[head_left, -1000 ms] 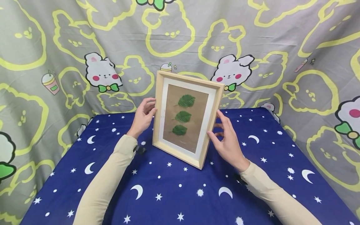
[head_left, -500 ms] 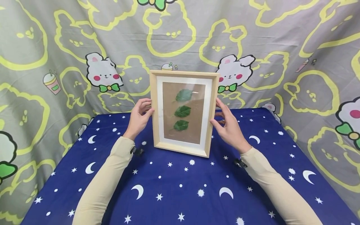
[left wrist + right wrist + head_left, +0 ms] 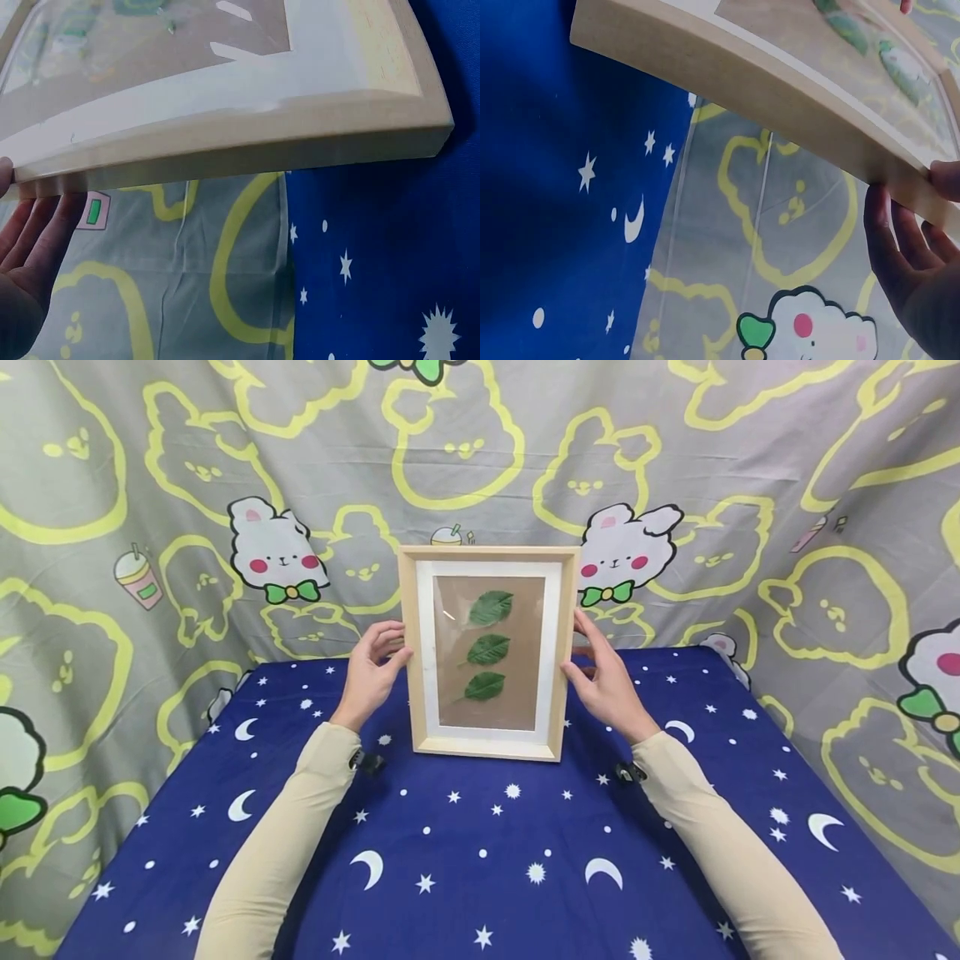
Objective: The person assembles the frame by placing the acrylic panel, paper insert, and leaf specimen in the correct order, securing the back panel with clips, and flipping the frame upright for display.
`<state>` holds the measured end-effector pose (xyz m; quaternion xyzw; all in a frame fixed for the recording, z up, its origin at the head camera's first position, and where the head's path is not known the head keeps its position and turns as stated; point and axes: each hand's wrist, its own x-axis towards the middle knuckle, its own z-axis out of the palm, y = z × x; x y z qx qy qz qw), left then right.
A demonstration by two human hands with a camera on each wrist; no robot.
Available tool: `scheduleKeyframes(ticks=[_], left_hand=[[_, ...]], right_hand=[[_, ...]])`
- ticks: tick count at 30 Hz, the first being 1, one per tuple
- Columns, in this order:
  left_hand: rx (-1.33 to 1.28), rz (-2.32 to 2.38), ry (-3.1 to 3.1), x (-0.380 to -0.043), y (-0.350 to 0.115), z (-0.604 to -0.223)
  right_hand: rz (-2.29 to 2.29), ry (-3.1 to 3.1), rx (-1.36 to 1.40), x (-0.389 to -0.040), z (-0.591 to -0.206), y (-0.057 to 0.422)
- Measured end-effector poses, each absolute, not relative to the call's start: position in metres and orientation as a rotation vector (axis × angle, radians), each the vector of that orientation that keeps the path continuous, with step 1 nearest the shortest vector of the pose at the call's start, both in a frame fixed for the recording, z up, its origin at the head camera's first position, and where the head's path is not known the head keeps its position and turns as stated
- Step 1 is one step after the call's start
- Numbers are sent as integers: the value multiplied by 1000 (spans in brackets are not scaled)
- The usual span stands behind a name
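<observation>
A light wooden picture frame (image 3: 572, 610) stands upright in the middle of the head view, facing me. Inside its white mat, three green leaves (image 3: 487, 650) run in a column on a brown backing under a shiny clear cover. My left hand (image 3: 371, 672) grips the frame's left side, thumb at the front edge and fingers along the side. On the opposite side my right hand (image 3: 606, 685) holds it the same way. Both wrist views show fingertips against the wooden side (image 3: 225, 161). The frame's back is hidden.
Under the frame lies a dark blue cloth (image 3: 450, 877) printed with white moons and stars, covering the table. A grey curtain (image 3: 480, 460) with yellow outlines and cartoon rabbits hangs behind and at both sides. A small black device is strapped at each wrist.
The picture frame was tilted with its lower right corner toward me; it has turned and straightened to stand upright and square. My right hand has moved slightly up with it; both hands keep holding.
</observation>
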<state>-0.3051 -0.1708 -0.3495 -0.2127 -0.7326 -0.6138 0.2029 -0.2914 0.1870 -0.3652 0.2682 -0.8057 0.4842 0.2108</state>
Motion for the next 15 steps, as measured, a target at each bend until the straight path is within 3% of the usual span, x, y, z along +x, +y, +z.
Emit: scheduleKeyframes(ticks=[15], left_hand=[[-600,-1735,-2051,-305,-169,-350]], right_hand=[[1396,-2278,733,-291,-345,180]])
